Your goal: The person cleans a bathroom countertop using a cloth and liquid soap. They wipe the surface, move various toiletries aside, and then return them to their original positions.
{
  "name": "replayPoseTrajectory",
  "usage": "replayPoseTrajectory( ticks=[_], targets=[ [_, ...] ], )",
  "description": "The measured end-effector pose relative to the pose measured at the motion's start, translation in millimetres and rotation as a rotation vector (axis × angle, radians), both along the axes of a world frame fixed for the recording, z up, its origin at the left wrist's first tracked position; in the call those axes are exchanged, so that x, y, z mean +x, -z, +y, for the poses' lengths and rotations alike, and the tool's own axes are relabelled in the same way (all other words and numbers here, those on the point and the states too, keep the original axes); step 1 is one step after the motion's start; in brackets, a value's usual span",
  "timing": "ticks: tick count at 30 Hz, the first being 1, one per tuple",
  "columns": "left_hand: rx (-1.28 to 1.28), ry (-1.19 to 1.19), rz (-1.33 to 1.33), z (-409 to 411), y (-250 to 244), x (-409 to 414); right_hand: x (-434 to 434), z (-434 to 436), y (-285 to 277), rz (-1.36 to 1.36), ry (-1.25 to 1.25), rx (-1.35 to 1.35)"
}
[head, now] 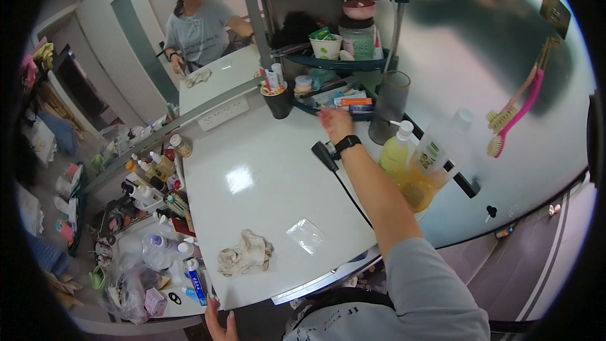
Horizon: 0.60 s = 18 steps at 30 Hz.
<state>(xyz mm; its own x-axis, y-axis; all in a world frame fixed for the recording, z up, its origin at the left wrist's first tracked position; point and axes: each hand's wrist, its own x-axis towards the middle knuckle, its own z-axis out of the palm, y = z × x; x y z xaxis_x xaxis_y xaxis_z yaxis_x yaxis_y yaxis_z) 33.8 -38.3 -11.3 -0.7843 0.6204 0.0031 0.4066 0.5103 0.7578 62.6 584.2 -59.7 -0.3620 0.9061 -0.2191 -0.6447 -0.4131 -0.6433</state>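
My right hand [337, 124] reaches to the front of the lowest tier of a dark green corner rack [303, 110], beside an orange-and-white box [355, 101]. Its fingertips are partly turned away, so a hold on anything cannot be made out. A dark cable plug [324, 155] shows beside that wrist, its cord running back under the forearm. My left hand [220, 319] is at the near left corner of the white tabletop [265, 166], fingers apart and holding nothing. A crumpled, stained cloth [246, 253] lies on the tabletop, left of a clear plastic packet [307, 236].
A black cup [279, 102] of toothpaste tubes and a grey glass vase [389, 109] flank the rack. Right of my forearm stand a yellow pump bottle [396, 149] and a large jug [431, 166]. Bottles and plastic bags [135, 284] crowd the left, below a mirror [142, 47].
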Motion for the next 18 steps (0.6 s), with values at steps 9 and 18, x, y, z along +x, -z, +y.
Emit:
replayPoseTrajectory(
  ticks=[9, 18],
  targets=[
    [0.043, 0.258, 0.073, 51, -10, -25, 164, -125, -211, -1.236, -0.017, 1.367],
    [0.166, 0.422, 0.000, 83, -13, -23, 221, -77, -154, -1.728, -0.269, 1.171]
  ],
)
